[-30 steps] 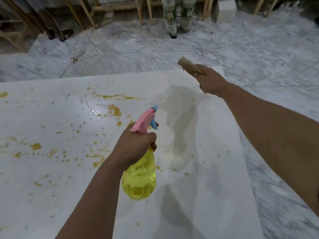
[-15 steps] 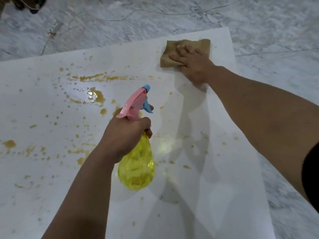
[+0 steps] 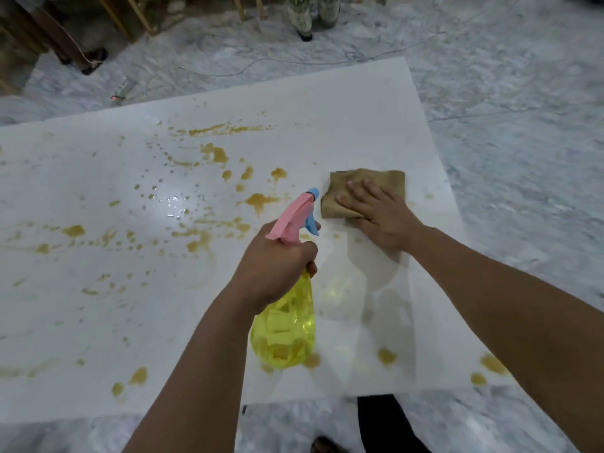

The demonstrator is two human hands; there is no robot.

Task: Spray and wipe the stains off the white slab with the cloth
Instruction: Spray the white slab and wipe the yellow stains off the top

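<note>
While the left hand (image 3: 277, 266) curls tight round the neck of the spray bottle (image 3: 287, 322), a finger hooked near the blue trigger, the right hand (image 3: 379, 214) lies flat with straight, spread fingers pressing the cloth (image 3: 366, 188) onto the white slab (image 3: 98, 322). That bottle has a translucent yellow plastic body, bulbous and faceted, swelling towards its base, topped by a smooth pink head with a small blue nozzle tip; it is held above the slab, tilted with the nozzle pointing away from the person. Tan and soft-looking, the cloth is folded into a rough rectangle with a slightly rumpled edge, and it sits on the slab's right part, just beyond the bottle's nozzle and near the slab's right edge. Glossy and smooth, the slab is a broad flat rectangle with crisp straight edges, catching a bright glare left of centre. Stains (image 3: 215, 155) of amber-brown liquid mark it: thin streaks near the far side, ragged blots and drips through the middle, scattered specks to the left, and rounder blobs along the near edge. Round the cloth and below the right hand the surface looks wet and faintly grey. Under the slab spreads a marble floor (image 3: 523, 142) veined in grey and white, with a thin cable (image 3: 294, 60) trailing across it beyond the far edge, and wooden legs (image 3: 140, 18) stand at the top of the view
</note>
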